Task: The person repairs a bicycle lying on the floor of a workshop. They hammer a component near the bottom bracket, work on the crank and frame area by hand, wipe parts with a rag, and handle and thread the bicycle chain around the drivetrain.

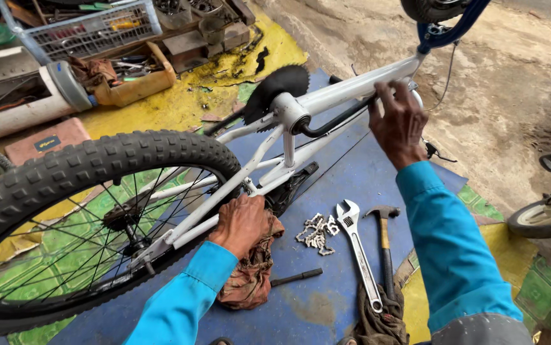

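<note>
An upside-down bicycle with a white frame lies over a blue mat. Its knobby rear wheel fills the left foreground. My left hand presses a brownish-red rag against the white stay near the wheel. My right hand grips the frame's main tube close to the blue fork. A black chainring sticks up at the bottom bracket. Both arms wear bright blue sleeves.
On the mat lie a loose chain, an adjustable wrench, a hammer, a dark rod and another rag. Cluttered tool boxes and a wire basket stand at the back left. Another bicycle's wheel is at the right.
</note>
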